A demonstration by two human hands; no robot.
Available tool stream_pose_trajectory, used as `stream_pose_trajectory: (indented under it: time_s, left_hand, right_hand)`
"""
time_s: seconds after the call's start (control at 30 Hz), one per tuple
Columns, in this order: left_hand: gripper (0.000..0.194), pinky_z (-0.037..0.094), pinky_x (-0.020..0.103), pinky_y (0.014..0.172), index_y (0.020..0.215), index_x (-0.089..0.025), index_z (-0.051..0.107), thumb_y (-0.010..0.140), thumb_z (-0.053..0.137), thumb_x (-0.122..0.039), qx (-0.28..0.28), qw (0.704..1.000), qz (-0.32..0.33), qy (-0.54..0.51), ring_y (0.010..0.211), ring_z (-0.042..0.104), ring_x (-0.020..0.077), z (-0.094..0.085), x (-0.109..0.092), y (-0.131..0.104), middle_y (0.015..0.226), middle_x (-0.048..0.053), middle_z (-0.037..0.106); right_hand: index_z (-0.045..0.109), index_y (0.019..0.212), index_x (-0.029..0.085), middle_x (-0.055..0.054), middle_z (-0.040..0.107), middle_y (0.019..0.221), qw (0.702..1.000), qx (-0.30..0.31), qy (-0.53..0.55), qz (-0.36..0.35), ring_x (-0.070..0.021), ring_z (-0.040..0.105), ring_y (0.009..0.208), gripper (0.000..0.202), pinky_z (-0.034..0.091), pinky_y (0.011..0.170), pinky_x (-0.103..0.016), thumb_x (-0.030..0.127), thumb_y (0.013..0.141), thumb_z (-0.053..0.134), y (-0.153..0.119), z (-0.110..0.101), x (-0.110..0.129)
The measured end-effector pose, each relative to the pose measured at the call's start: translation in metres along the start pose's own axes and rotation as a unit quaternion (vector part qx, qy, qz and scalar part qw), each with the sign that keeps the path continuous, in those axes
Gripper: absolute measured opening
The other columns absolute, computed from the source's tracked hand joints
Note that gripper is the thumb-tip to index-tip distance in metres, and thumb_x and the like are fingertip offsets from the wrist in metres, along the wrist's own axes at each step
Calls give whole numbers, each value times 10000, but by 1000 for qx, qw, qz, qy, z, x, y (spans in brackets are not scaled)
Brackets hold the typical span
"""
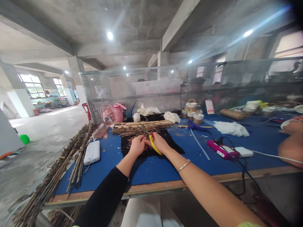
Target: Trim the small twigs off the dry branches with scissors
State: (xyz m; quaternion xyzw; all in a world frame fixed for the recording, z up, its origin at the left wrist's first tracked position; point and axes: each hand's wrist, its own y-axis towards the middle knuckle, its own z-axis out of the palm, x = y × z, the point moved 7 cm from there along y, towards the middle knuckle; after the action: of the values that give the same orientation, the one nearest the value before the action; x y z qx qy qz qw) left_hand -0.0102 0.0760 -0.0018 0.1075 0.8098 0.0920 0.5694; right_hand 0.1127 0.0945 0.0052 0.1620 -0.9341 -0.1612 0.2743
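Note:
Over a black cloth (175, 145) on the blue table, my two hands come close together. In my right hand (161, 143) is a pair of scissors with a yellow handle (155, 145) and a touch of red; the blades point away from me. My left hand (137, 145) is closed in a pinch beside the blades, and what its fingers hold is too small to make out. Just beyond both hands lies a pile of dry brown twigs (132, 130), with small broken bits scattered on the cloth.
Long bundles of dried stalks (62, 154) hang over the table's left edge near a white power bank (92, 152). To the right lie a blue glue gun (197, 127), a magenta power strip (222, 149) and cables. Another person's arm (291, 148) rests at the far right.

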Motion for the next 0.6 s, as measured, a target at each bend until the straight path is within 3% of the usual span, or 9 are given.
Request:
stream_pose_trajectory:
  time_s: [0.43,0.6]
  left_hand:
    - [208,390,191,403,783,-161,606,741,403,-151,17,1000,-10,16,420,489,85,2,-2,-3,590,11,582]
    - [212,383,181,396,755,-160,602,717,398,-120,29,999,-4,12,422,482,81,4,-5,-6,580,4,567]
  right_hand:
    - [462,996,151,-110,547,1004,1000,7,12,10,-244,520,963,518,377,749,-290,572,709,553,-2,-1,1]
    - [456,964,161,-99,567,979,1000,0,0,7,-232,552,909,501,368,675,-262,577,706,559,-3,-6,3]
